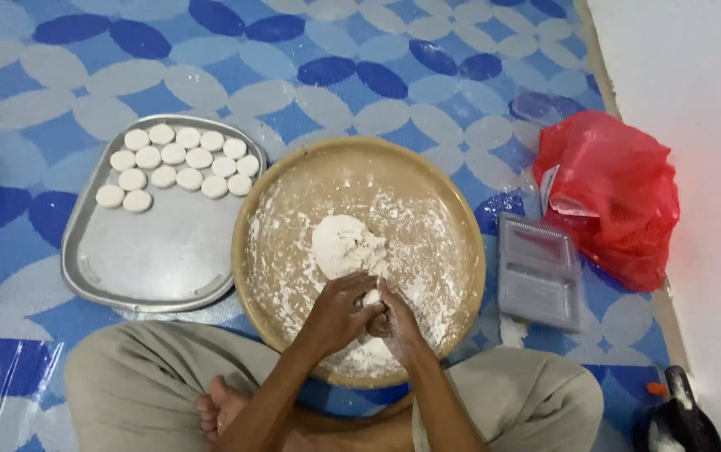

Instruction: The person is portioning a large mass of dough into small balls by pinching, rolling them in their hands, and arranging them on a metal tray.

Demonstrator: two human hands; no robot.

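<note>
A round tan basin (461,218) dusted with flour lies on the floor before my crossed legs. A lump of white dough (342,244) rests near its middle. My left hand (337,311) and my right hand (397,322) meet over the basin's near side, both closed around a small piece of dough (371,297) pressed between them. To the left sits a metal tray (159,259) holding several flat white dough discs (178,163) in rows at its far end.
A red plastic bag (616,197) lies at the right by the white wall (704,125). A clear plastic box (538,272) sits beside the basin. A dark object (679,418) stands at the bottom right. The floor covering is blue and white.
</note>
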